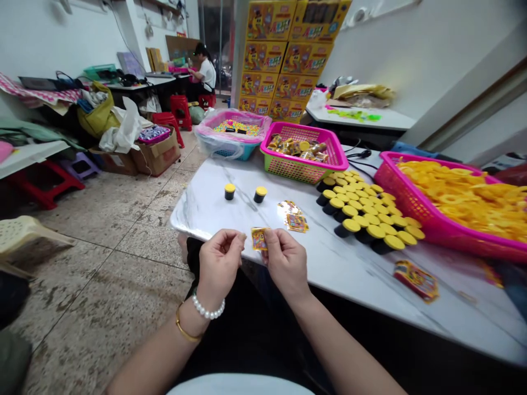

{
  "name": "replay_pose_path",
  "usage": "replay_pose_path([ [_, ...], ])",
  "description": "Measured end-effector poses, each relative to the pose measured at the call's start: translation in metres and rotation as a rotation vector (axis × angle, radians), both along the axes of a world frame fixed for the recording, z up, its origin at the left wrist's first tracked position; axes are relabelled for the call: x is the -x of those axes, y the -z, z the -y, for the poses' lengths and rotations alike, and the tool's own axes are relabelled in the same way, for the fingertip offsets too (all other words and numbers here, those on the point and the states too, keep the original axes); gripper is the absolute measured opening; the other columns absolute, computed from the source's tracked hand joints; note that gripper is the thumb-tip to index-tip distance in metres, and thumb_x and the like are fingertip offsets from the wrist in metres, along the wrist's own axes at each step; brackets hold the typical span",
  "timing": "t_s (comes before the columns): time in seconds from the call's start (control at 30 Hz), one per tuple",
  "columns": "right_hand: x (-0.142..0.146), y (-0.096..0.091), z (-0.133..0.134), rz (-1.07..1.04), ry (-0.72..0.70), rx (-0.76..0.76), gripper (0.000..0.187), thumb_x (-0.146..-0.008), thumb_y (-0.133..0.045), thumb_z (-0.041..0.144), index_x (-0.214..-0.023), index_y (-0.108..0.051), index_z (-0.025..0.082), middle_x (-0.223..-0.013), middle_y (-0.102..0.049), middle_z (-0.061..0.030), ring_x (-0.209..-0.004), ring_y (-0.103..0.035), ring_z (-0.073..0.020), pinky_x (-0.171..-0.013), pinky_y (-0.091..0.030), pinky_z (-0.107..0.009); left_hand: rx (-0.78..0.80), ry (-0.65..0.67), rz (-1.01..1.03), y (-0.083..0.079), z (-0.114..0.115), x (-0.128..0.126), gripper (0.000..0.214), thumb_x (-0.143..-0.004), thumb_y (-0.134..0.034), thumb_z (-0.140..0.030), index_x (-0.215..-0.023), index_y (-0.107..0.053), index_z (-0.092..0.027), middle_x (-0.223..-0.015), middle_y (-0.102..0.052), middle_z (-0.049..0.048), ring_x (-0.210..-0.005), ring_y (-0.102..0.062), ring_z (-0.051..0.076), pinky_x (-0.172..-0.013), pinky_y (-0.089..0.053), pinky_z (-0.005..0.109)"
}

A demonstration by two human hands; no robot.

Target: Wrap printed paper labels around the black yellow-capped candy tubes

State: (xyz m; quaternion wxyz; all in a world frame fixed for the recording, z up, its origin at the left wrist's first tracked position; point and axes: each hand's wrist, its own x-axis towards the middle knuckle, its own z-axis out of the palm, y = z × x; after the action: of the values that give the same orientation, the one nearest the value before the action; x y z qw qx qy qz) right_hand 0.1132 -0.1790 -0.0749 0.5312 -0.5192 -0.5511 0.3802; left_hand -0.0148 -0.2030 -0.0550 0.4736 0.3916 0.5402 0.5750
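Observation:
Between thumb and fingers my right hand (286,258) grips a small printed yellow wrapper (259,239) over the table's front edge. Just left of it, my left hand (222,258) is closed in a pinch; whatever lies between those fingertips is too small to make out. Beyond my hands, two black tubs with yellow lids (229,191) stand apart on the marbled table (206,219). To their right lie a few loose printed wrappers (296,222). A dense group of yellow-lidded black tubs (362,206) fills the table's right part, with a stack of wrappers (416,280) nearer me.
A pink basket of wrapped tubs (304,170), a plastic-lined basin of colourful beads (234,148) and a pink basket of yellow plastic pieces (453,230) line the table's far and right sides. Yellow cartons (284,60) are stacked behind. A person (205,74) sits at a far table.

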Motion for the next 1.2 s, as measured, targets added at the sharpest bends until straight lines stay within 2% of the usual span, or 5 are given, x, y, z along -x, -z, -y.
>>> replay_pose_path([
  [0.47,-0.004,0.012,-0.003,0.277,0.079,-0.412,0.037,-0.096,-0.052,0.033,-0.063,-0.057,0.018,-0.054,-0.058,0.002,-0.048,-0.053,-0.0091,-0.049,-0.04,-0.019,-0.145,-0.204,-0.075,0.012,0.009,-0.012,0.039,-0.071,-0.075,-0.053,-0.083,-0.074,-0.016,-0.062,-0.063,0.0024,-0.05,-0.051,0.011,-0.042,-0.039,0.02],
  [0.87,0.006,0.003,-0.002,0.406,-0.05,-0.53,0.04,-0.097,-0.047,0.03,-0.059,-0.053,0.019,-0.053,-0.05,0.0025,-0.047,-0.047,-0.0089,-0.047,-0.036,-0.021,-0.001,-0.021,0.111,0.003,0.005,0.004,0.041,-0.061,-0.084,-0.047,-0.08,-0.076,-0.012,-0.055,-0.062,0.0027,-0.042,-0.043,0.007,-0.039,-0.032,0.018],
  [1.0,-0.008,-0.024,-0.043,0.477,-0.1,-0.45,0.041,-0.1,-0.04,0.034,-0.07,-0.064,0.02,-0.057,-0.056,0.0,-0.056,-0.057,-0.0134,-0.058,-0.045,-0.025,0.116,0.044,0.285,0.004,-0.006,0.018,0.038,-0.062,-0.084,-0.043,-0.076,-0.071,-0.011,-0.05,-0.056,-0.0011,-0.034,-0.039,0.003,-0.034,-0.019,0.014],
  [1.13,-0.018,-0.038,-0.116,0.789,-0.106,-0.411,0.034,-0.08,-0.069,0.028,-0.113,-0.067,0.022,-0.123,-0.061,-0.0129,-0.108,-0.061,-0.0272,-0.092,-0.048,-0.039,0.206,0.121,0.493,0.005,-0.025,0.028,0.029,-0.065,-0.084,-0.027,-0.083,-0.07,-0.008,-0.065,-0.064,0.0011,-0.033,-0.037,-0.001,-0.029,-0.015,0.012],
  [1.2,-0.019,-0.033,-0.143,0.827,-0.18,-0.264,0.037,-0.073,-0.069,0.014,-0.109,-0.069,0.021,-0.122,-0.063,-0.0132,-0.11,-0.06,-0.0294,-0.097,-0.046,-0.043,0.21,0.125,0.581,0.002,-0.034,0.031,0.02,-0.07,-0.08,-0.019,-0.083,-0.069,-0.007,-0.068,-0.064,0.0017,-0.036,-0.039,-0.001,-0.029,-0.018,0.01],
])
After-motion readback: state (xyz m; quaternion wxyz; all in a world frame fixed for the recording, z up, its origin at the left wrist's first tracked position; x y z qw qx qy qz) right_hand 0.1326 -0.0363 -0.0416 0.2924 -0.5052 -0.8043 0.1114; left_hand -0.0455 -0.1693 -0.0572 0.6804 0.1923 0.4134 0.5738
